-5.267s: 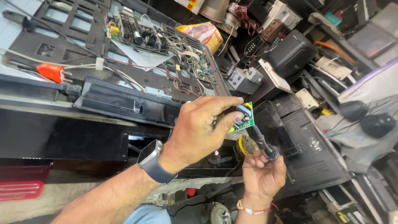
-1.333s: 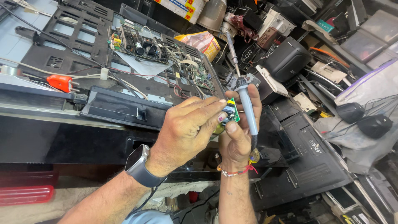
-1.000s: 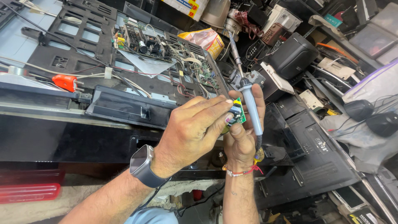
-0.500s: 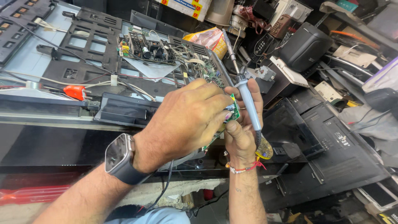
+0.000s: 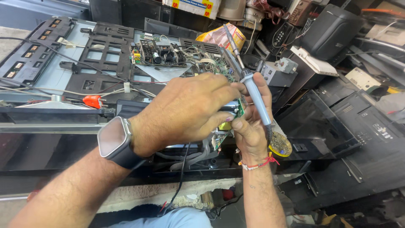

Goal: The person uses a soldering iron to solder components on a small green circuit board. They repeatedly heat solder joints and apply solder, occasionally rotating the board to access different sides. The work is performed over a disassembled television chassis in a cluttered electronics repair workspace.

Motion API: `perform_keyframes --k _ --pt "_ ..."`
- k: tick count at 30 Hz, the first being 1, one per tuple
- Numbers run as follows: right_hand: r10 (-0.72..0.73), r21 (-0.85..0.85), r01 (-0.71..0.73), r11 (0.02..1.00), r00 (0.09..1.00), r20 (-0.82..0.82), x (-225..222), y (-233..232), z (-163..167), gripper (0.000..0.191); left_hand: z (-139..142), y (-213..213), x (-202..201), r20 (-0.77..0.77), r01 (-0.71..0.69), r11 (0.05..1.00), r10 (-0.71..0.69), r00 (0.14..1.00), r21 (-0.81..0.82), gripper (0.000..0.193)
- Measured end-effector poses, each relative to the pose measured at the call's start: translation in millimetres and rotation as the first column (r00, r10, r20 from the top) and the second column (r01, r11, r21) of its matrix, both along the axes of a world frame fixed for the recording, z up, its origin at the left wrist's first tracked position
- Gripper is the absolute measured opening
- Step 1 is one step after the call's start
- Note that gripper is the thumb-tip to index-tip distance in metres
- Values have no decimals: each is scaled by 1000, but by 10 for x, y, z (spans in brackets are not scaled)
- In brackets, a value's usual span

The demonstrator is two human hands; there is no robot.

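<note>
My left hand [image 5: 185, 109], with a dark smartwatch [image 5: 116, 141] on its wrist, pinches a small green circuit board [image 5: 239, 110] between thumb and fingers. Most of the board is hidden under those fingers. My right hand [image 5: 249, 126], with a red thread bracelet, presses against the board from the right and grips a blue-handled soldering iron [image 5: 255, 99]. The iron's metal tip points up and away, off the board. Both hands hover in front of an opened flat-screen chassis [image 5: 105, 63].
Circuit boards and loose wires [image 5: 168, 55] lie on the chassis. A red-handled tool [image 5: 93, 101] rests on its left part. A round yellow tin [image 5: 280, 145] sits just right of my right wrist. Black casings, a phone and other electronics crowd the right side.
Earlier the right hand held the iron low, below the left hand. It has come up beside the board with the tip pointing upward. Since then both hands have stayed together.
</note>
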State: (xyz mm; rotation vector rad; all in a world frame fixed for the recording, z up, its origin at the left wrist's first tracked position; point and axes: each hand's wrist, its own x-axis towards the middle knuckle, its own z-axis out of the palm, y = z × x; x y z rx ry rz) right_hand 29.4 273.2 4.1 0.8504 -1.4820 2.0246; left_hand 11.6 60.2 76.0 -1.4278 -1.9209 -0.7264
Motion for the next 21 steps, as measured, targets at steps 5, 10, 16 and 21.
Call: perform_keyframes --k 5,10,16,21 --pt "-42 25 42 999 999 -5 39 83 -28 110 -268 248 20 199 84 928 -165 966 363 47" --pt "-285 -71 281 957 956 -64 236 467 65 73 -435 576 -47 393 98 866 -319 862 490 39" --pt "-553 11 563 827 816 -171 988 1211 393 43 -562 785 9 536 113 842 -433 725 527 44" --pt "-691 178 732 658 681 -244 1659 1570 593 34 -703 898 14 331 288 815 -490 806 504 46"
